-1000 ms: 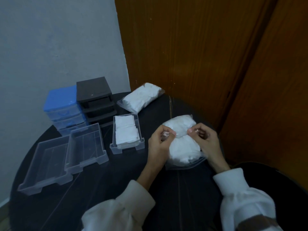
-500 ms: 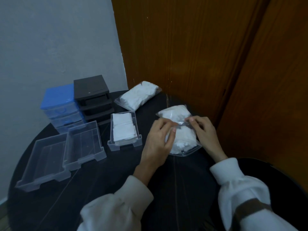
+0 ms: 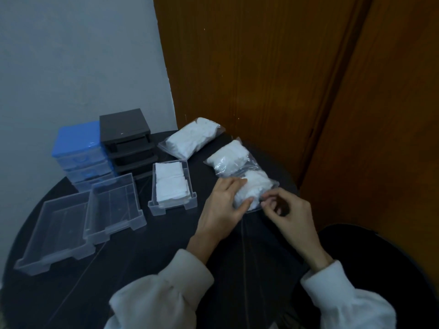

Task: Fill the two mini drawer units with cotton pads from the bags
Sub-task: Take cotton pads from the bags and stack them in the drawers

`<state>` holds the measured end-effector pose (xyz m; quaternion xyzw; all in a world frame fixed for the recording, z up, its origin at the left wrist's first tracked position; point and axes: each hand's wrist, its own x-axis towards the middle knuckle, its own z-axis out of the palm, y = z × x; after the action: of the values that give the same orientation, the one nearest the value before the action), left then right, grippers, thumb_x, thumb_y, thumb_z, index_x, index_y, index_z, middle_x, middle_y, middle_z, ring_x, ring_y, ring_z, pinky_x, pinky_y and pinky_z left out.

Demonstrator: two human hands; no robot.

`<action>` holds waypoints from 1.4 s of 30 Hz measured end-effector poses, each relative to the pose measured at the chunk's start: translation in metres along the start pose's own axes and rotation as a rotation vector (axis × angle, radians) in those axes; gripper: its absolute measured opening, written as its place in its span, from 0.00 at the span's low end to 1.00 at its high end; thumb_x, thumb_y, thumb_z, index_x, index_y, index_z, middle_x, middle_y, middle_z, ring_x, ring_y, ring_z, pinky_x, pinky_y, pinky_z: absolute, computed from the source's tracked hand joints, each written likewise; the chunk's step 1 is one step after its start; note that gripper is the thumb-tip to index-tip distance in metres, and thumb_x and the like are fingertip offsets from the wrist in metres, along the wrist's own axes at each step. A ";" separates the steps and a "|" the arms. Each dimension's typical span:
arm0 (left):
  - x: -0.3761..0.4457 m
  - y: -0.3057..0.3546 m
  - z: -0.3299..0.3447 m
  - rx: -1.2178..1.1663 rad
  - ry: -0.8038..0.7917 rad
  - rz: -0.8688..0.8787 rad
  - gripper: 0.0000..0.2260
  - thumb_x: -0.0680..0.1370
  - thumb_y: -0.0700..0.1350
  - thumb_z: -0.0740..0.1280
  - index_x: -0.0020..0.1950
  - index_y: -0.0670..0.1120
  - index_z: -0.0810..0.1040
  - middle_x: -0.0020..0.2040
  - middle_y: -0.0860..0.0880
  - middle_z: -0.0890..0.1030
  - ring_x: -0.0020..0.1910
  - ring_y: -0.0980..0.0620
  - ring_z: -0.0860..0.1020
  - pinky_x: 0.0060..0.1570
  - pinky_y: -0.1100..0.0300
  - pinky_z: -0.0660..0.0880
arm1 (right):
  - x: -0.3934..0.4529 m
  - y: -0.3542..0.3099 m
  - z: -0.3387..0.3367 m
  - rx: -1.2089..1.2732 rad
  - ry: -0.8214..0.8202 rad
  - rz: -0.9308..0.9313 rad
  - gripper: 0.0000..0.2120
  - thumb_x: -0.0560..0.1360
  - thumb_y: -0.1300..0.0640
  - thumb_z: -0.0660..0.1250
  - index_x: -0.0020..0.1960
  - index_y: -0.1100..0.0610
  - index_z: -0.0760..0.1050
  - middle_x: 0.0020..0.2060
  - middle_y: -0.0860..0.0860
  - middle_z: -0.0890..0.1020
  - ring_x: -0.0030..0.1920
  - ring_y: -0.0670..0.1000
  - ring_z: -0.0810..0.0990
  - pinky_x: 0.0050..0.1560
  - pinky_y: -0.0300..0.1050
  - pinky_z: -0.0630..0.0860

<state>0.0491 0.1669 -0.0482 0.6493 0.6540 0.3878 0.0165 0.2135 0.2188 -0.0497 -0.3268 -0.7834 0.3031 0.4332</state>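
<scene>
A clear plastic bag of cotton pads point(image 3: 240, 172) lies on the dark round table point(image 3: 142, 269), near its far right edge by the wooden door point(image 3: 273, 79). The left hand point(image 3: 222, 207) grips the bag's near end, fingers across the top and thumb curled against the pads. The right hand point(image 3: 288, 211) pinches the bag's near edge between thumb and bent fingers. A second bag of cotton pads point(image 3: 192, 137) lies just beyond it, apart. Left of the hands a clear drawer point(image 3: 173, 186) holds stacked square cotton pads. Farther left two empty clear drawers point(image 3: 78, 219) sit side by side, touching. Behind them stand a blue drawer unit point(image 3: 79, 151) and a black drawer unit point(image 3: 127, 141), side by side against the wall.
</scene>
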 end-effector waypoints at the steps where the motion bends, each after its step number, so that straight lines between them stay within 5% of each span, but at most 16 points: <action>1: 0.000 0.000 0.001 -0.005 0.005 -0.006 0.20 0.76 0.50 0.68 0.66 0.45 0.73 0.61 0.50 0.74 0.61 0.56 0.69 0.60 0.61 0.69 | 0.000 0.001 0.004 0.007 0.005 0.024 0.06 0.70 0.63 0.72 0.45 0.55 0.79 0.36 0.48 0.80 0.36 0.45 0.77 0.35 0.30 0.70; 12: -0.001 0.002 0.007 -0.011 0.059 -0.031 0.18 0.76 0.47 0.68 0.64 0.44 0.75 0.59 0.50 0.74 0.59 0.57 0.69 0.58 0.63 0.70 | 0.009 0.002 0.015 -0.186 0.038 -0.038 0.02 0.74 0.59 0.68 0.44 0.55 0.76 0.38 0.49 0.78 0.37 0.42 0.75 0.39 0.30 0.69; 21: -0.001 0.002 0.006 0.004 0.079 -0.095 0.18 0.77 0.48 0.65 0.66 0.46 0.73 0.61 0.50 0.73 0.57 0.63 0.66 0.57 0.68 0.66 | 0.003 0.001 0.008 0.044 -0.050 0.051 0.03 0.78 0.62 0.62 0.48 0.60 0.74 0.41 0.51 0.79 0.40 0.43 0.76 0.40 0.28 0.68; 27: -0.002 0.002 0.007 0.010 0.079 -0.102 0.19 0.77 0.48 0.66 0.67 0.46 0.72 0.62 0.50 0.72 0.60 0.59 0.68 0.59 0.63 0.70 | 0.004 -0.002 0.013 0.054 -0.008 0.110 0.09 0.71 0.58 0.72 0.46 0.56 0.72 0.42 0.46 0.79 0.43 0.41 0.78 0.44 0.32 0.73; 37: -0.003 0.010 0.010 0.046 0.130 -0.111 0.21 0.73 0.51 0.70 0.63 0.45 0.74 0.58 0.50 0.74 0.58 0.55 0.71 0.51 0.60 0.74 | 0.004 -0.001 0.014 0.010 0.065 0.071 0.08 0.71 0.66 0.71 0.47 0.56 0.78 0.42 0.46 0.80 0.44 0.34 0.77 0.44 0.25 0.70; 42: -0.002 0.011 0.011 0.047 0.158 -0.146 0.17 0.74 0.48 0.68 0.61 0.45 0.75 0.56 0.50 0.75 0.57 0.54 0.71 0.51 0.61 0.71 | 0.002 0.000 0.013 0.046 0.070 0.085 0.08 0.70 0.70 0.68 0.44 0.58 0.76 0.40 0.47 0.80 0.42 0.40 0.78 0.40 0.28 0.71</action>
<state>0.0645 0.1689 -0.0514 0.5675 0.7078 0.4202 -0.0223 0.2017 0.2175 -0.0547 -0.3604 -0.7459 0.3274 0.4544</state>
